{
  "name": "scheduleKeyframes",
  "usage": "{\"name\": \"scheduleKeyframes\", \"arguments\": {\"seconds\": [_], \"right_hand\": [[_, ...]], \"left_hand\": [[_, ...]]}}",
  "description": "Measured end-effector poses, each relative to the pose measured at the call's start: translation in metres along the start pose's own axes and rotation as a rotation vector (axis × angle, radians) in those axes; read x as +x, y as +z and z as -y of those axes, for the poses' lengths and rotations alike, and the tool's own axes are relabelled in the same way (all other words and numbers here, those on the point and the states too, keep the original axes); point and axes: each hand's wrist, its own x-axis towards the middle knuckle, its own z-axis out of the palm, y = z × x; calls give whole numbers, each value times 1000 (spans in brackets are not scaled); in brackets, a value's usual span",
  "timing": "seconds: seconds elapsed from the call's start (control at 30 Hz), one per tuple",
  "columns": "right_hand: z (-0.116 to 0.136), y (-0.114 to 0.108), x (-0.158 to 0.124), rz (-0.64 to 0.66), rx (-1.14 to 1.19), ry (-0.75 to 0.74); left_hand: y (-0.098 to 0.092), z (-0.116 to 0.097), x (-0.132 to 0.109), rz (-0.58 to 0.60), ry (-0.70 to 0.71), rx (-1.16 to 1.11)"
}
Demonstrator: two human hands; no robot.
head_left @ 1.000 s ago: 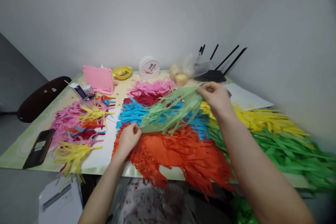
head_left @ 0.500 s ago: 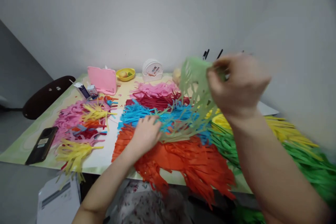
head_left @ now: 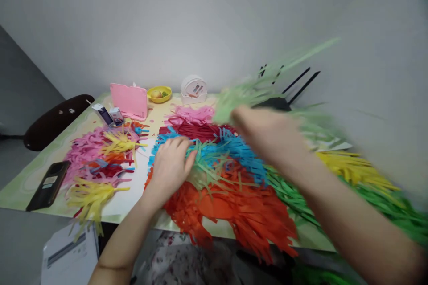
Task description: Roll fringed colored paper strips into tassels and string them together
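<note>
My left hand (head_left: 172, 160) lies with bent fingers on the lower end of a light green fringed paper (head_left: 214, 167), over the blue fringe pile (head_left: 242, 151) and the orange fringe pile (head_left: 240, 207). My right hand (head_left: 267, 136) is smeared by motion above the piles. The paper's upper end (head_left: 234, 98) streams up and to the right from it, so it seems to grip that end.
Dark red (head_left: 197, 131), pink (head_left: 192, 113), yellow (head_left: 351, 164) and green (head_left: 384, 205) fringe piles cover the table. A mixed pile (head_left: 96, 156), phone (head_left: 47, 185), pink case (head_left: 129, 100), yellow bowl (head_left: 159, 93), white container (head_left: 194, 87) and router (head_left: 277, 102) stand around. A chair (head_left: 53, 120) is at the left.
My right hand lifted the light green paper's far end high, then swept it down and towards me. My left hand slid right and up along the paper's near end.
</note>
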Motion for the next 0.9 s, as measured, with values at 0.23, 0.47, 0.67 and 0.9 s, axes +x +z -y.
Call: {"name": "scheduleKeyframes", "arguments": {"seconds": [0.23,0.47,0.67,0.9], "right_hand": [[28,43,-33,268,-207,-262],[2,33,-27,199,270,17],[-12,33,-20,181,513,148],[-5,26,-22,139,762,190]], "left_hand": [[32,-2,16,75,89,-272],[31,14,27,192,-16,-501],[-3,20,34,266,26,-501],[-22,27,34,180,103,-467]]}}
